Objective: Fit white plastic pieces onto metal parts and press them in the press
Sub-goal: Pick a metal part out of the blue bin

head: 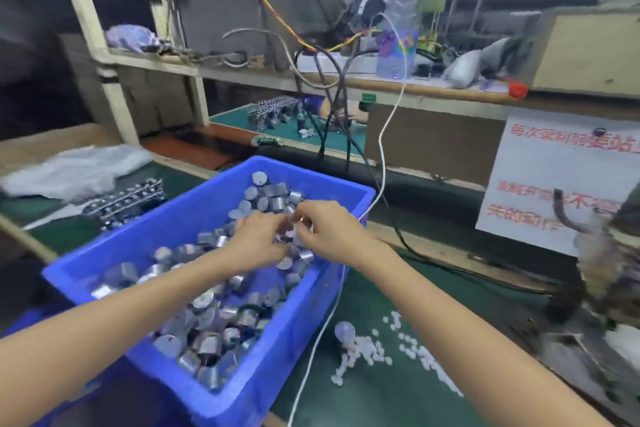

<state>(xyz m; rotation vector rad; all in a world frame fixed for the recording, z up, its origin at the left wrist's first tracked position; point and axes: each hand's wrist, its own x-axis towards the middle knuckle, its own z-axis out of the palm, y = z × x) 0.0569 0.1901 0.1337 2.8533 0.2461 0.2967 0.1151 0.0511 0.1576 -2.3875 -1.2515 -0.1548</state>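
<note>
A blue plastic bin (114, 282) in front of me holds several small round metal parts (207, 343). Both hands reach into its far end. My left hand (258, 241) has its fingers curled over metal parts there. My right hand (327, 230) pinches a small metal part (304, 221) between thumb and fingers, close against the left hand. Small white plastic pieces (412, 352) lie scattered on the green mat right of the bin. The press (602, 274) stands blurred at the right edge.
A white cable (382, 146) and black cables hang from the shelf down past the bin's right side. A water bottle (398, 21) stands on the shelf. A rack of metal parts (126, 199) and a plastic bag (74, 170) lie left of the bin.
</note>
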